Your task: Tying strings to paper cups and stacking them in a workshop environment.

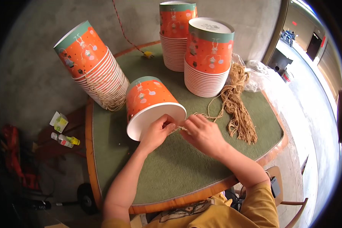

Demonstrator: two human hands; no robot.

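Note:
In front of me, my left hand point(155, 133) and my right hand point(203, 135) come close together, both pinching a thin tan cord point(181, 128). An orange paper bucket point(155, 94) with a green band lies on its side just beyond them. Its white mouth faces me, and my left hand overlaps the rim. From my right hand the cord runs toward a thick hank of tan cord point(240, 118) at the right. The exact fingertip grip is partly hidden.
A tilted bucket stack point(81, 51) with looped cords point(112, 97) around it is at the left. Two upright stacks, a farther one point(173, 49) and a nearer one point(208, 57), rise behind. A yellow plug point(148, 54) and clear plastic bag point(257, 76) lie on the green-topped table point(171, 174).

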